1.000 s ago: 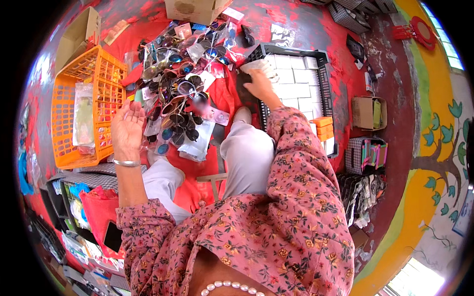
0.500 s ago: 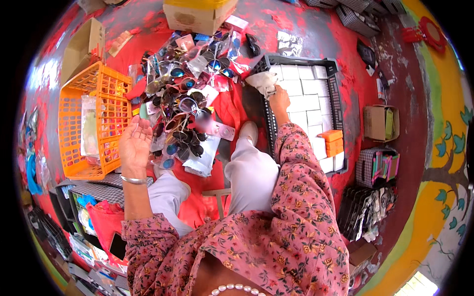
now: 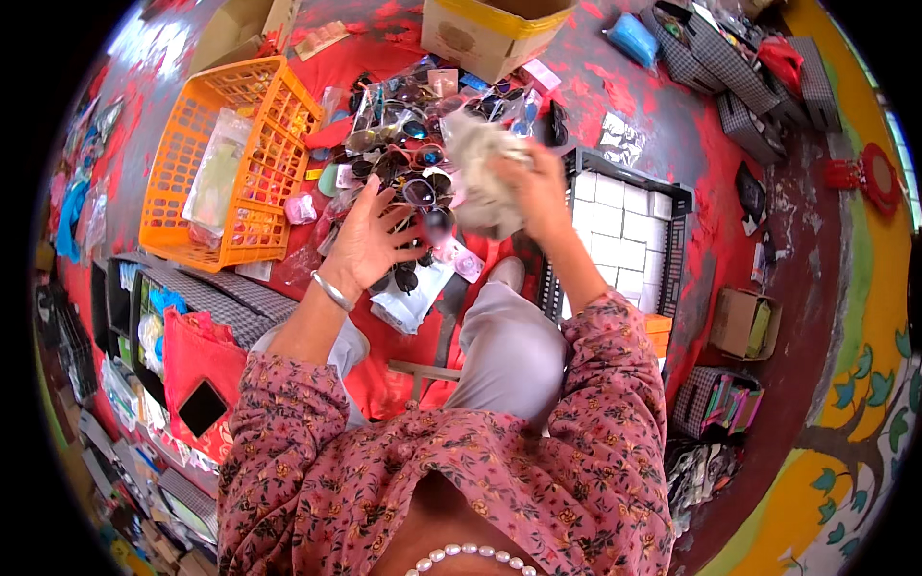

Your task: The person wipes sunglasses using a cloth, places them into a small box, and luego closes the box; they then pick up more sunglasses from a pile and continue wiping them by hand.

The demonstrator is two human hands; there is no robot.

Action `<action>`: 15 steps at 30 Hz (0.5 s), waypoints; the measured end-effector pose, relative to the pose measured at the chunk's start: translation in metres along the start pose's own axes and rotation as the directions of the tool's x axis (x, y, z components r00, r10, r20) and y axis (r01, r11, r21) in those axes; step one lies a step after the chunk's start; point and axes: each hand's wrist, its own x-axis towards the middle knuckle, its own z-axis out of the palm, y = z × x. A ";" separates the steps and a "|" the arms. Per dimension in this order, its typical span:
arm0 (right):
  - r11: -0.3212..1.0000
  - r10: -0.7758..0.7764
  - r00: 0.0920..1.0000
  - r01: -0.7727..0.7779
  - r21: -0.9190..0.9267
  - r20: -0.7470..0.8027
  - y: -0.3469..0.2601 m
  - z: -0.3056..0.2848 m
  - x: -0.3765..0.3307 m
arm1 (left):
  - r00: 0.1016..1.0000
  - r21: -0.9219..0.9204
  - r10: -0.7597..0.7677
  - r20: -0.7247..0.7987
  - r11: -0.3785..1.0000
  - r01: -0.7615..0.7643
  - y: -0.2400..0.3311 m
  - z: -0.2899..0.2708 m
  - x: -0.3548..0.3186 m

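A crumpled off-white cloth (image 3: 485, 182) hangs from my right hand (image 3: 540, 197), which is closed on it; both are smeared by motion. The cloth is over the right side of a heap of sunglasses (image 3: 403, 158) and hides part of it. My left hand (image 3: 370, 240), with a silver bangle at the wrist, is open with fingers spread at the heap's near left edge, and nothing lies in it. Among the sunglasses are clear plastic sleeves and small packets. A white packet (image 3: 415, 300) lies at the heap's near end.
On the left stands an orange plastic basket (image 3: 305, 125) holding a clear packet. A black crate (image 3: 684, 206) filled with white boxes (image 3: 615, 221) sits at right, with orange boxes (image 3: 658, 331) near its front. Behind the heap is a cardboard box (image 3: 471, 43). A phone (image 3: 203, 408) lies at lower left.
My right hand has brought the cloth from the crate's far left corner leftward over the sunglasses. My left hand has moved right to the heap, its fingers spreading. The view has shifted.
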 end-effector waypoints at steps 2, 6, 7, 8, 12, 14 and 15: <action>0.994 0.105 0.968 -0.092 -0.067 0.228 -0.009 0.056 -0.002 | 0.987 -0.128 -0.025 0.161 0.991 0.046 0.003 0.004 -0.011; 0.754 -0.142 0.944 0.299 -0.584 0.299 -0.006 0.122 -0.018 | 0.963 -0.330 0.095 0.252 0.944 -0.007 0.002 -0.028 0.007; 0.675 -0.123 0.936 0.324 -0.663 0.331 -0.012 0.129 -0.021 | 0.972 -0.341 0.131 0.197 0.938 -0.057 0.002 -0.032 0.007; 0.586 -0.171 0.927 0.368 -0.722 0.334 -0.009 0.129 -0.021 | 0.961 -0.355 0.203 0.190 0.926 -0.125 -0.003 -0.039 0.014; 0.325 -0.401 0.828 0.528 -0.785 0.391 -0.006 0.112 -0.026 | 0.957 -0.201 0.230 0.177 0.960 -0.194 -0.008 -0.033 0.001; 0.333 -0.303 0.883 0.450 -0.829 0.358 0.005 0.101 -0.020 | 0.952 -0.218 0.299 0.058 0.935 -0.280 -0.010 -0.023 -0.014; 0.777 -0.074 0.917 0.300 -0.553 0.393 0.022 0.087 -0.011 | 0.948 -0.140 0.316 0.031 0.941 -0.309 -0.006 -0.013 -0.024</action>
